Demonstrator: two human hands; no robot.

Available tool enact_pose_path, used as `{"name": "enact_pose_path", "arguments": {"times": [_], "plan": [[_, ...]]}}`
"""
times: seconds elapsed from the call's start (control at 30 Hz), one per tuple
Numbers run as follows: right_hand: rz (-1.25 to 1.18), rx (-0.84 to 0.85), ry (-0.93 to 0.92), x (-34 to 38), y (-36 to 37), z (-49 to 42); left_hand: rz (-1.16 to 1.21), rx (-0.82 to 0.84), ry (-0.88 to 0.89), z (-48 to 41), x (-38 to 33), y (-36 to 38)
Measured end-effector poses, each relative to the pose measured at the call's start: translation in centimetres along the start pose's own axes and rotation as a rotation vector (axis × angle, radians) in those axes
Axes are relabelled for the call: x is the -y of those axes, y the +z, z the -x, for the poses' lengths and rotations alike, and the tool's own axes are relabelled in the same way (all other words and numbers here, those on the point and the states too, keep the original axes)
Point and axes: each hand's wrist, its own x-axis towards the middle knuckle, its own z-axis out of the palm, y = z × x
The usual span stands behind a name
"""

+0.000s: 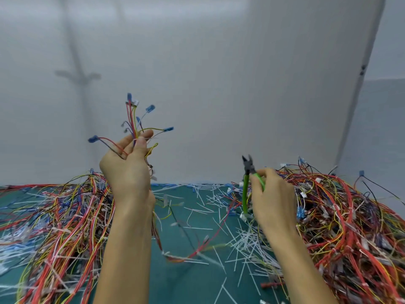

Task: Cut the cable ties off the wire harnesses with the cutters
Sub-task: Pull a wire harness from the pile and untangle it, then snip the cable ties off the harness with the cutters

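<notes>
Over the far edge of the green mat (188,218), the person's left hand (128,170) is raised with its back turned toward them, fingers and thumb curled round a wire harness (134,119). From the fist the red, yellow and blue leads fan upward, each ending in a small blue or white connector, and the rest of that harness trails down behind the wrist toward the mat. A short pale band sits on the bundle right by the thumb tip; whether it is a cable tie I cannot tell. Off to the right and lower, well apart from the harness, the right hand (272,195) grips the cutters (245,189) by their green handles, one handle running down beside the palm, the other tucked under the curled fingers. The dark jaws point straight up and stand slightly parted, touching nothing. Down on the mat, a tangled heap of harnesses (59,218) lies on the left side and a higher heap (350,218) on the right, both mostly red with yellow, black and white mixed through. Between them the mat is littered with snipped white cable ties (241,240), thickest near the right forearm, and one loose red lead (203,244) curves across the middle. A plain grey wall (219,84) stands behind it all
</notes>
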Motion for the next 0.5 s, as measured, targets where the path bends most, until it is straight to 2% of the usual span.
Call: {"name": "enact_pose_path", "arguments": {"times": [0.13,0.2,0.27,0.37,0.5], "plan": [[-0.133,-0.257,-0.012,0.6,-1.2,-0.2,-0.077,0.055,-0.072,-0.2,0.3,-0.2],[-0.160,-0.303,-0.049,0.9,-1.8,-0.2,-0.026,0.120,-0.180,0.1,0.1,0.1],[-0.179,-0.256,-0.054,0.9,-2.0,-0.5,0.084,0.237,-0.337,0.4,0.0,0.7],[-0.361,-0.071,-0.034,0.9,-2.1,-0.7,0.208,0.410,-0.547,1.1,0.0,1.4],[-0.516,0.095,0.006,2.0,-2.5,-0.3,0.271,0.506,-0.687,1.9,0.3,1.9]]}}
